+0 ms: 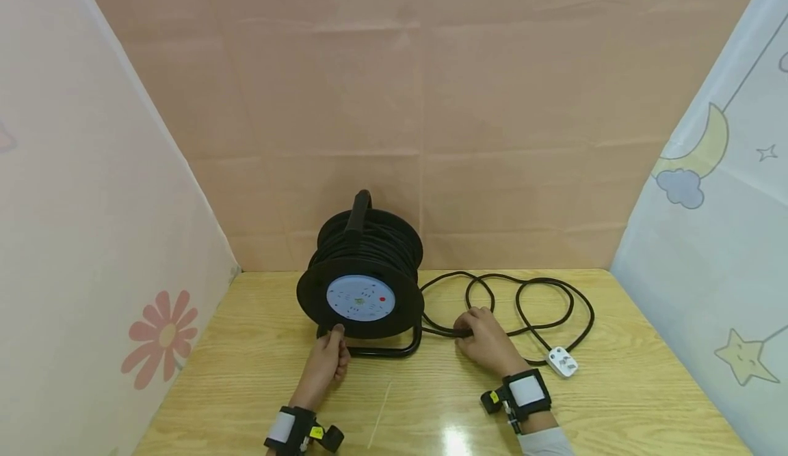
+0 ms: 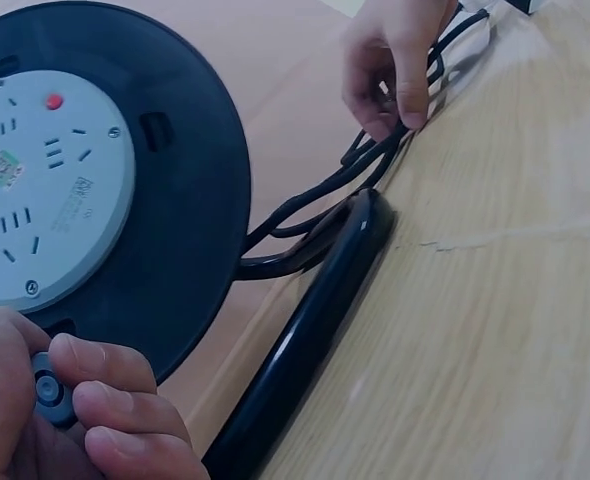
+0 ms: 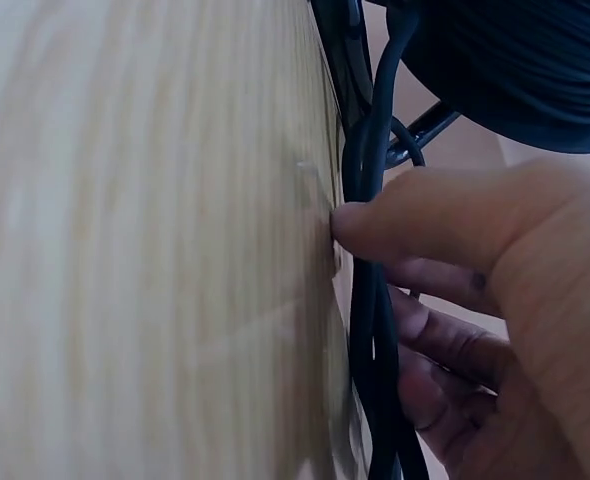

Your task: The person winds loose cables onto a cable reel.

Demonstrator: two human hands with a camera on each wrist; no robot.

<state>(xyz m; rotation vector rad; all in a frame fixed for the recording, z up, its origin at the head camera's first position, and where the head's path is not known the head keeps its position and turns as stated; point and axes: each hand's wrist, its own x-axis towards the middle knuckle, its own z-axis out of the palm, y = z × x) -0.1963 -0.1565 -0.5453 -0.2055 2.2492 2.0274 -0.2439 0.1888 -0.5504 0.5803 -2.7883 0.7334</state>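
A black cable reel [image 1: 371, 270] wound with black cable stands at the back of the wooden table, left of the middle. Its front carries a pale round socket panel [image 2: 45, 190] with a red button. My left hand [image 1: 325, 362] is at the reel's lower front edge, fingers curled around a small grey knob [image 2: 50, 390]. To the right, my right hand [image 1: 489, 343] pinches strands of loose cable [image 3: 370, 340] between thumb and fingers, just above the tabletop. From there the cable loops rightward to a white plug [image 1: 561, 361].
The reel's tubular black stand [image 2: 310, 330] rests on the table [image 1: 431, 401]. Brown paper [image 1: 523, 135] covers the wall behind. Pale printed panels flank the table, a flower [image 1: 165, 336] on the left one and a moon [image 1: 708, 148] on the right one.
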